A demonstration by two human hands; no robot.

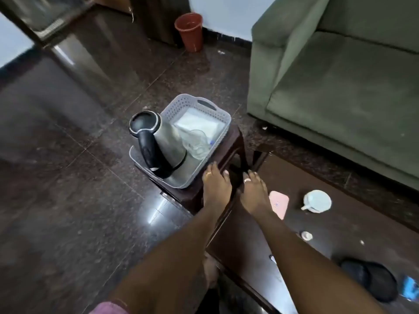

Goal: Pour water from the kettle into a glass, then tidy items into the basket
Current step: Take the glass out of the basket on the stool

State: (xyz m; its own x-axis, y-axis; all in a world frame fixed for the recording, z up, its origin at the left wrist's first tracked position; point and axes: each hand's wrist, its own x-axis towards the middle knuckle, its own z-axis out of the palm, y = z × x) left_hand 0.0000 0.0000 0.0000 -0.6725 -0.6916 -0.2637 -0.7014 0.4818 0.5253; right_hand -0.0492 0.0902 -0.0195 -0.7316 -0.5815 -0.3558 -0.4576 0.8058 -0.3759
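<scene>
Two hands at one brown stool (237, 143): left hand (216, 184) with fingers laid straight on the stool top, just beside the basket (179, 103); right hand (254, 191) at the stool's edge, grip cannot be told. One grey basket on the stool, holding one kettle (165, 141), upright, and one glass (197, 143) beside it. One white cup (317, 200) on the tabletop (328, 234) to the right

Green sofa (340, 75) right; red bin (189, 30) by wall; white cup (317, 200), black slipper (371, 279).
</scene>
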